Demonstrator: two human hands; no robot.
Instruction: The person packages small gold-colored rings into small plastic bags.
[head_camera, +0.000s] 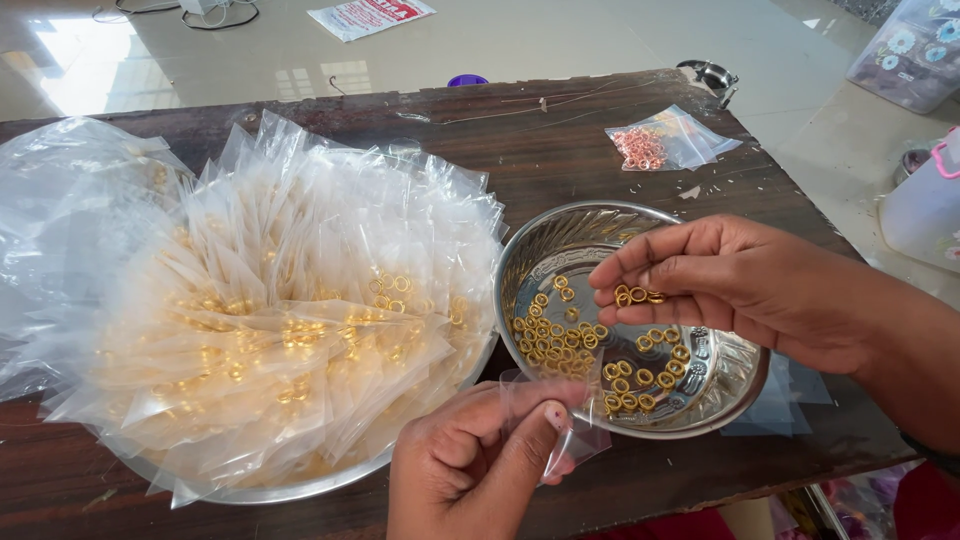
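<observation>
Dark brown wood makes up the table (600, 150), which sits over a pale glossy floor.

Nearest, at the table's front edge, the left hand (470, 465) pinches a small clear plastic pouch (565, 440) between thumb and fingers, closed on its upper part; the rest of the pouch hangs free at the near rim of the steel bowl (560, 235).

Just beyond it and to the right, the right hand (740, 280) hovers over that bowl with the fingers curled together, holding a few gold rings (635, 296) at the fingertips. More loose gold rings (560, 335) lie scattered across the bowl's bottom, mostly toward its left and near side. A few flat clear pouches (790, 395) lie on the table at the bowl's right, partly under it.

Left of the bowl, touching its rim, a large steel tray (290, 490) is heaped with filled clear packets (300, 320), each showing gold rings inside. Further left, another mound of clear plastic bags (70, 230) spills over the table's left side.

Farther back on the right, a small clear bag of copper-coloured rings (650, 148) lies alone on the wood, well apart from the bowl.

Beyond the table, a small steel cup (712, 76) stands on the floor at the far right corner, and a printed paper sheet (370, 16) lies on the floor further back.
</observation>
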